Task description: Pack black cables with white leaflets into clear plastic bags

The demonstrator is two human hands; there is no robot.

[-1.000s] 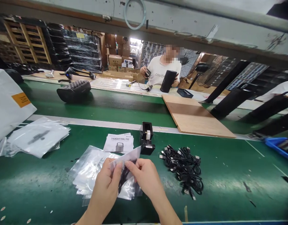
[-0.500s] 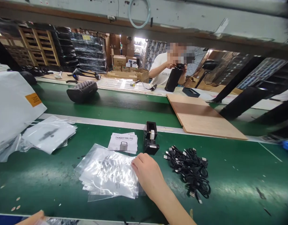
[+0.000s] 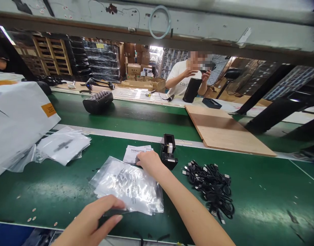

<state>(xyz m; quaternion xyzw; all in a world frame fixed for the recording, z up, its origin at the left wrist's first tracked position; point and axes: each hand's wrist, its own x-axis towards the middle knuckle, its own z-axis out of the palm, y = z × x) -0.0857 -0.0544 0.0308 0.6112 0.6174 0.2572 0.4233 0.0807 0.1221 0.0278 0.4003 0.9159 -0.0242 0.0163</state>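
Observation:
My right hand reaches forward onto a small stack of white leaflets printed "Thunder Trail Pro", its fingers curled down and pinched on the top leaflet's near edge. Close to the front edge of the green belt, my left hand pinches thumb against fingers at the near corner of a stack of clear plastic bags. Something dark shows between those fingers. The bag stack lies flat between my two hands.
A black tape dispenser stands right of the leaflets, and a tangle of black cables lies further right. Filled bags and a white sheet sit left. Beyond are a plywood board, a black speaker, and a person handling a black cylinder.
My hands held one bag with a dark cable together, then parted. My right hand moved forward from the bag stack to the leaflets; my left hand went off low left and came back to the stack.

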